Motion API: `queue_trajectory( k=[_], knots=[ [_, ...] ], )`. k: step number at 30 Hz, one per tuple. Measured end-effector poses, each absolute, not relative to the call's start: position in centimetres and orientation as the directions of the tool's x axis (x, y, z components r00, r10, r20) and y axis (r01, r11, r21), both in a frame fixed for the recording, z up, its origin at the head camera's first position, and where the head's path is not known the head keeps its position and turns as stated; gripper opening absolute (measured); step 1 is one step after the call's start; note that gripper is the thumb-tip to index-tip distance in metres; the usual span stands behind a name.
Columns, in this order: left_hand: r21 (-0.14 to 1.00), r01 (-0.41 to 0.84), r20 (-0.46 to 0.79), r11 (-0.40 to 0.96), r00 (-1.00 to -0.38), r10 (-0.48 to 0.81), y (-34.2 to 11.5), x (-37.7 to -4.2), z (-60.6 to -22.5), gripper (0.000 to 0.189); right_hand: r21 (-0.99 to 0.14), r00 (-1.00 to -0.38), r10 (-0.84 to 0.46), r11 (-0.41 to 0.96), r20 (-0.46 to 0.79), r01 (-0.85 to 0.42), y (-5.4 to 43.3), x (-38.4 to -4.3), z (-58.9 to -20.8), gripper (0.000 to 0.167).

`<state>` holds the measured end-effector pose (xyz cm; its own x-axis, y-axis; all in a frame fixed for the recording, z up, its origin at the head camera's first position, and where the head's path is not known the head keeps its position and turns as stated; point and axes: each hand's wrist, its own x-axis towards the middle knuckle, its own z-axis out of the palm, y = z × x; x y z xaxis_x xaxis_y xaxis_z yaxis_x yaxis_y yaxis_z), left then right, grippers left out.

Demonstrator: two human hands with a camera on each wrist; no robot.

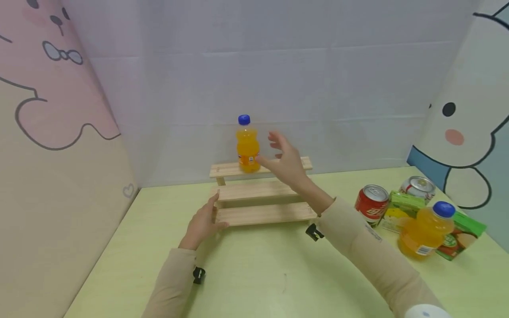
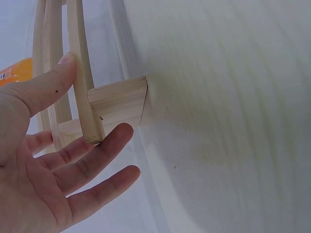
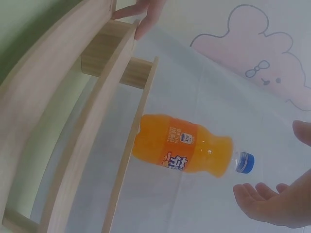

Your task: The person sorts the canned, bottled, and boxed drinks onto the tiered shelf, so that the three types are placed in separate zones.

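A three-tier wooden rack [image 1: 266, 214] stands on the table by the back wall. An upright bottle of orange soda [image 1: 247, 145] with a blue cap is on its top tier, left of the middle. My left hand [image 1: 200, 225] holds the rack's left end; in the left wrist view the thumb lies on the front slat [image 2: 83, 82] with fingers around the end. My right hand [image 1: 288, 163] is just right of the bottle, fingers spread and loosely bent. In the right wrist view, a gap shows between that hand [image 3: 277, 206] and the cap [image 3: 245, 162].
On the right of the table are a red can [image 1: 372, 205], a silvery can [image 1: 418, 187], a yellow-green carton [image 1: 401, 205], a second orange soda bottle [image 1: 425, 232] and a green carton [image 1: 461, 234]. Printed sheets cover the walls behind and on both sides.
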<state>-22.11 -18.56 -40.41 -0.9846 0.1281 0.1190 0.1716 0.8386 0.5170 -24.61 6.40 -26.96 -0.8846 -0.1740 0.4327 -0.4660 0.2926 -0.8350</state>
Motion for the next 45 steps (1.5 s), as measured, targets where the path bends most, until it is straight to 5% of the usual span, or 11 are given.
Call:
queue_trajectory(
  k=[45],
  knots=[
    [0.528,0.205,0.147,0.824,-0.978,0.149,-18.8,-22.0,-40.7,0.091,-0.670,-0.781,-0.283,0.404,0.556,-0.623,11.5,-18.8,-31.2,0.062]
  ],
)
